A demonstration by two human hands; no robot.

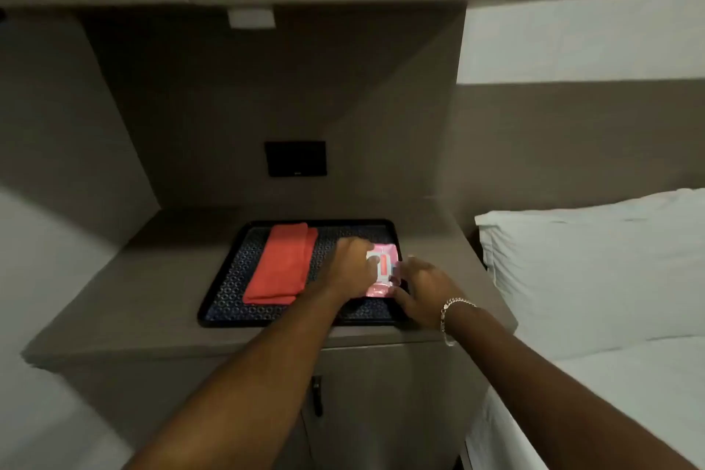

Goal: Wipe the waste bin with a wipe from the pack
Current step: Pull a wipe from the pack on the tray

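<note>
A pink wipe pack (382, 268) with a white flap lies at the right end of a black patterned tray (229, 298) on a bedside cabinet. My left hand (353, 265) rests on the pack's left side, fingers curled at the flap. My right hand (421, 288), with a silver bracelet on the wrist, holds the pack's right and near edge. Whether the flap is lifted is too blurred to tell. No waste bin is in view.
A folded red cloth (284, 264) lies on the tray's left half. The cabinet top (133, 298) sits in a recessed niche with a dark wall panel (295, 158) behind. A bed with a white pillow (591, 271) stands close on the right. A cabinet door handle (316, 395) is below.
</note>
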